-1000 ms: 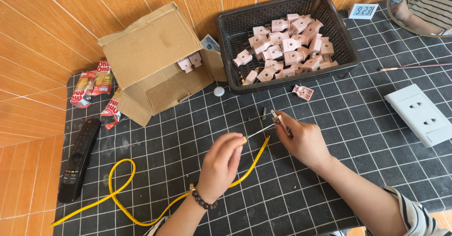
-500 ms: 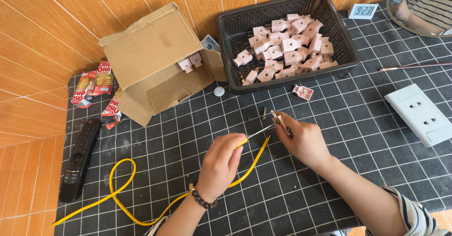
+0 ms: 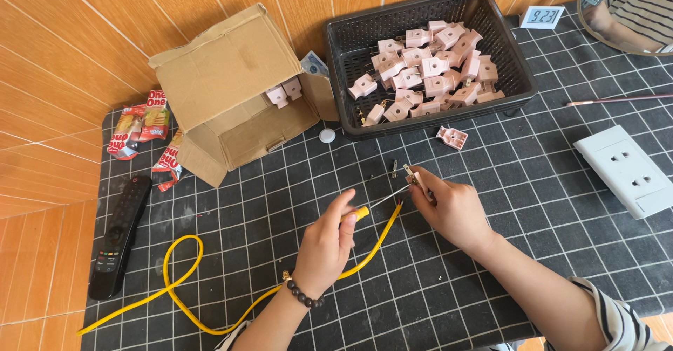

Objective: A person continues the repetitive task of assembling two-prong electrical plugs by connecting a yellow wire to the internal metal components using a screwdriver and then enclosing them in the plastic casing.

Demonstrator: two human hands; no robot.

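Bridging left hand and right hand: yellow-handled screwdriver.

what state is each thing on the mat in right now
cardboard box: on its side, flaps open, two pink plugs inside
black basket: upright, part filled with pink plugs
yellow cable: looped loosely on the mat
remote: lying flat
left hand: gripping a yellow-handled screwdriver
right hand: pinching a small plug part
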